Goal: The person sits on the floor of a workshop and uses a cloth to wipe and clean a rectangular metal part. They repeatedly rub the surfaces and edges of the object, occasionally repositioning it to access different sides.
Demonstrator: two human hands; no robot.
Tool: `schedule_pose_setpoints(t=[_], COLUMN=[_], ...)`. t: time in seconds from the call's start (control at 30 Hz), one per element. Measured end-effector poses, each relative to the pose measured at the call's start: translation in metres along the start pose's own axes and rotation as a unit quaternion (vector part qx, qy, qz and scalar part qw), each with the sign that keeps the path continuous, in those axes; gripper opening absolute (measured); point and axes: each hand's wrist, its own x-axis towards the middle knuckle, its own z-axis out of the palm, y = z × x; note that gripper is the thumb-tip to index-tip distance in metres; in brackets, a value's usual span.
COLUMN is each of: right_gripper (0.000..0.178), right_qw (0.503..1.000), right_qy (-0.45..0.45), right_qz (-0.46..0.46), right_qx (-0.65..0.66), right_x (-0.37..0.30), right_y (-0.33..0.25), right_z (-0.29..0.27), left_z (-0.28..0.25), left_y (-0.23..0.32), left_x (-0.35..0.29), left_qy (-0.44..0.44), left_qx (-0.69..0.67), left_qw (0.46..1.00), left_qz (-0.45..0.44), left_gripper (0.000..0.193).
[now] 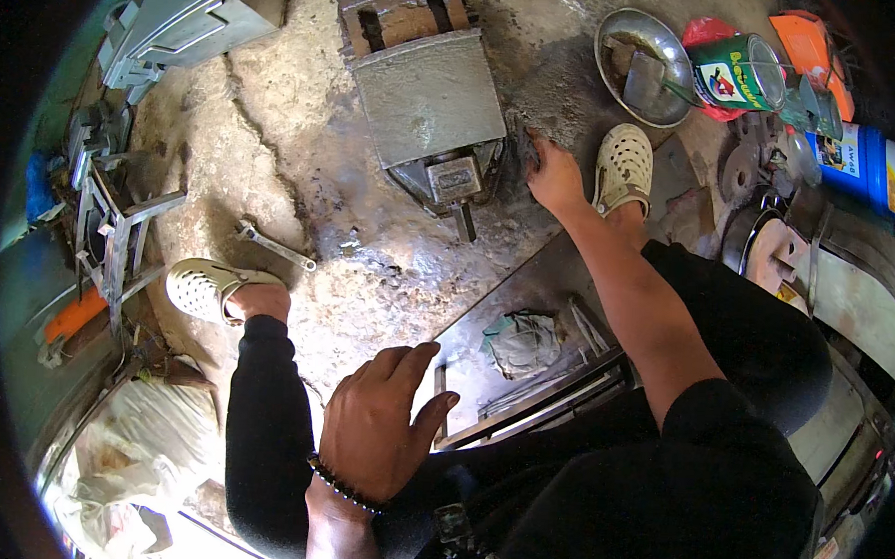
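Observation:
My right hand reaches down to the floor at the right of a heavy metal block. Its fingers are closed around something dark that I cannot make out. A heap of dark, grainy grit lies just beyond these fingers. The block has a flat, grey, wet-looking top, a rusty slotted plate at its far end and a square fitting with a stub toward me. Over my lap, my left hand hangs with fingers stretched out and thumb apart, holding nothing.
A round metal pan holds a flat-bladed scraper. Right of it stand a green can and a blue jug. A spanner lies near my left foot. Metal frames line the left; a crumpled cloth lies below.

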Motion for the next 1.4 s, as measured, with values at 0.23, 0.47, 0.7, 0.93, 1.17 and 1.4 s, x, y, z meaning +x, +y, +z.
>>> schedule_pose_setpoints(t=[0.23, 0.47, 0.7, 0.93, 1.17, 1.4], right_gripper=[0.037, 0.034, 0.043, 0.049, 0.052, 0.076], right_qw=[0.995, 0.981, 0.956, 0.943, 0.993, 0.982], right_qy=[-0.078, -0.185, -0.27, -0.269, -0.109, -0.17], right_qz=[-0.054, -0.036, -0.063, -0.148, 0.0, 0.076], right_qx=[0.027, -0.054, -0.099, -0.125, 0.053, 0.004], right_x=[0.042, 0.001, -0.003, -0.01, -0.035, -0.082], right_y=[-0.012, -0.015, -0.023, 0.01, -0.012, -0.054], right_z=[0.022, 0.002, -0.014, -0.023, 0.027, 0.029], left_z=[0.007, 0.009, 0.019, 0.019, 0.022, 0.02], left_y=[0.002, 0.01, 0.012, 0.014, 0.015, 0.016], left_x=[0.001, 0.0, -0.001, -0.005, -0.009, -0.009], left_qy=[-0.009, -0.01, -0.029, -0.025, -0.047, -0.032], left_qx=[0.014, 0.014, 0.05, 0.065, 0.075, 0.07], left_qw=[1.0, 0.998, 0.996, 0.994, 0.993, 0.994], left_qz=[0.013, 0.064, 0.07, 0.078, 0.074, 0.082], left_gripper=[0.044, 0.043, 0.041, 0.042, 0.043, 0.044])
